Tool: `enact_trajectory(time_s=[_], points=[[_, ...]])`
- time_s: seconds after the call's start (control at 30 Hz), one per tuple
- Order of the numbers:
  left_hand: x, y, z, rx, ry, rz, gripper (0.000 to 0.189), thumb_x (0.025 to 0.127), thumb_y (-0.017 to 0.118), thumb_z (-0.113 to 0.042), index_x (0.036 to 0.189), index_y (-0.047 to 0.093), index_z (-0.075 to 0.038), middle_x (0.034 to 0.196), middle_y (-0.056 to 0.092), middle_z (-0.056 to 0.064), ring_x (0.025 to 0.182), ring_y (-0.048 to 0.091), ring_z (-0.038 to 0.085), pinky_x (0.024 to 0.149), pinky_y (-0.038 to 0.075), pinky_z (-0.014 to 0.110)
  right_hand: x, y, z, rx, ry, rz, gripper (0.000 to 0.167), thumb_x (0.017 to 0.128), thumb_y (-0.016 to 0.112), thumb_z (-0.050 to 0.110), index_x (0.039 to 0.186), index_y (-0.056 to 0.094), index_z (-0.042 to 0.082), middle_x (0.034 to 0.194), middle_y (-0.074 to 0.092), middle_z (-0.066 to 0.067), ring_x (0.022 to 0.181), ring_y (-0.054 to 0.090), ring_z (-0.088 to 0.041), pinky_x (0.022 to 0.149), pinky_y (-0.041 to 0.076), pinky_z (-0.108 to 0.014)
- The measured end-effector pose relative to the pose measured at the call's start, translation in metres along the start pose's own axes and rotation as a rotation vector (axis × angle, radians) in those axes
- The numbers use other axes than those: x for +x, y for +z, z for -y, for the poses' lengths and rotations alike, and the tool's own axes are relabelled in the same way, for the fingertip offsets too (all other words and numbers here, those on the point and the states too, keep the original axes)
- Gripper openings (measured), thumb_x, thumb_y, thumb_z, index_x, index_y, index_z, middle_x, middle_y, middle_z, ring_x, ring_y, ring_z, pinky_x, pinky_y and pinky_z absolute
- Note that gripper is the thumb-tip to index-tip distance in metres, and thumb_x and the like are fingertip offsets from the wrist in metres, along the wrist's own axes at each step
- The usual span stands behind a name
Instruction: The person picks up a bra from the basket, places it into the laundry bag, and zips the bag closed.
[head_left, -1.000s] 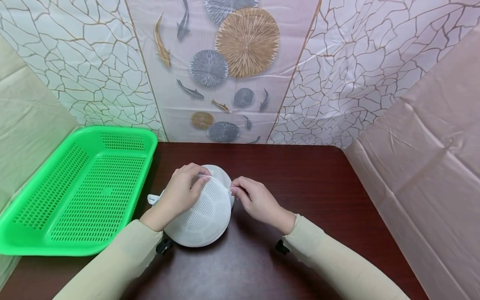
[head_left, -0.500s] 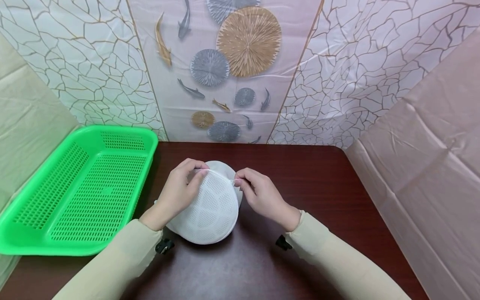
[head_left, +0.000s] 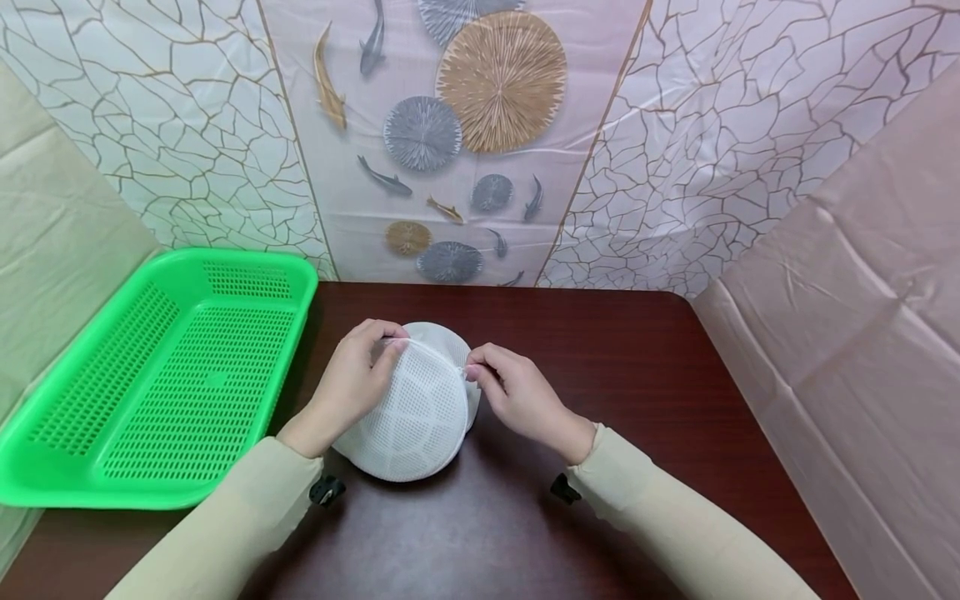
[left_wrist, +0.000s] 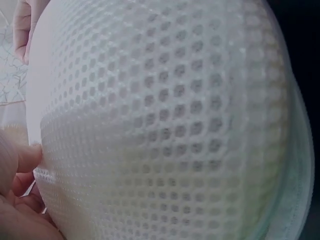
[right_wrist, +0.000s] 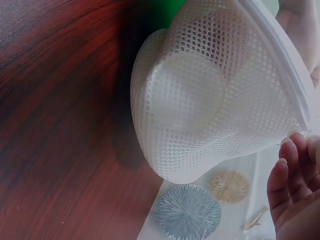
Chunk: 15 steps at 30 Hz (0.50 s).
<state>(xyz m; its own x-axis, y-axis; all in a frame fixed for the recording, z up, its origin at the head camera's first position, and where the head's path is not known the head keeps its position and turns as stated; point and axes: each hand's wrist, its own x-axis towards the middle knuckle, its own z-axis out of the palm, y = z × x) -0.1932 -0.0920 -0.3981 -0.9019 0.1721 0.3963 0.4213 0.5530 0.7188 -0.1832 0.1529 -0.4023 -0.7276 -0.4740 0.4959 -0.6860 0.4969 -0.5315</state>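
A white mesh laundry bag [head_left: 408,417] with a rounded shape is held up, tilted, in front of me over the table. My left hand [head_left: 352,379] pinches its upper rim between thumb and fingers; the left wrist view shows those fingers [left_wrist: 30,157] at the edge of the mesh. Along the rim runs a white zipper [right_wrist: 282,62]. At the zipper's right end, my right hand [head_left: 521,396] pinches a small piece, mostly hidden by the fingertips. Through the mesh in the right wrist view, a pale round shape shows inside the bag.
A green plastic basket [head_left: 217,379] with slotted sides stands on the left of the dark red-brown table [head_left: 600,358]. Behind the table hangs a patterned sheet [head_left: 420,208], and a beige cloth [head_left: 847,275] borders the right side.
The bag has tilted and shifted slightly away from me, hiding the white loop at its left. Both hands rose a little with it, then the right came slightly back.
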Motion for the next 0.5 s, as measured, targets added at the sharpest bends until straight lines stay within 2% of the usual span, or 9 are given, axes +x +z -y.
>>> enact_trajectory(time_s=[0.23, 0.4, 0.5], points=[[-0.003, 0.006, -0.01, 0.047, 0.095, 0.018, 0.021, 0.092, 0.064, -0.019, 0.11, 0.067, -0.01, 0.107, 0.065, 0.003, 0.099, 0.052, 0.024, 0.093, 0.03, 0.047, 0.001, 0.002, 0.002, 0.007, 0.044, 0.017, 0.006, 0.097, 0.06, 0.017, 0.095, 0.063, 0.012, 0.084, 0.056, 0.007, 0.076, 0.052, -0.007, 0.067, 0.044, -0.025], [-0.005, 0.014, -0.02, 0.113, 0.174, 0.039, 0.027, 0.087, 0.069, -0.028, 0.109, 0.069, -0.011, 0.11, 0.064, 0.001, 0.103, 0.05, 0.024, 0.094, 0.025, 0.049, 0.001, 0.004, 0.004, 0.0, 0.052, 0.037, 0.006, 0.097, 0.059, 0.016, 0.096, 0.063, 0.012, 0.083, 0.054, 0.007, 0.074, 0.051, -0.007, 0.066, 0.044, -0.025], [-0.006, 0.017, -0.023, 0.134, 0.202, 0.059, 0.025, 0.086, 0.071, -0.026, 0.107, 0.07, -0.013, 0.111, 0.063, 0.0, 0.105, 0.049, 0.024, 0.095, 0.023, 0.05, 0.0, 0.005, 0.004, -0.002, 0.049, 0.036, 0.005, 0.097, 0.059, 0.015, 0.096, 0.062, 0.012, 0.082, 0.054, 0.007, 0.074, 0.051, -0.007, 0.065, 0.044, -0.025]])
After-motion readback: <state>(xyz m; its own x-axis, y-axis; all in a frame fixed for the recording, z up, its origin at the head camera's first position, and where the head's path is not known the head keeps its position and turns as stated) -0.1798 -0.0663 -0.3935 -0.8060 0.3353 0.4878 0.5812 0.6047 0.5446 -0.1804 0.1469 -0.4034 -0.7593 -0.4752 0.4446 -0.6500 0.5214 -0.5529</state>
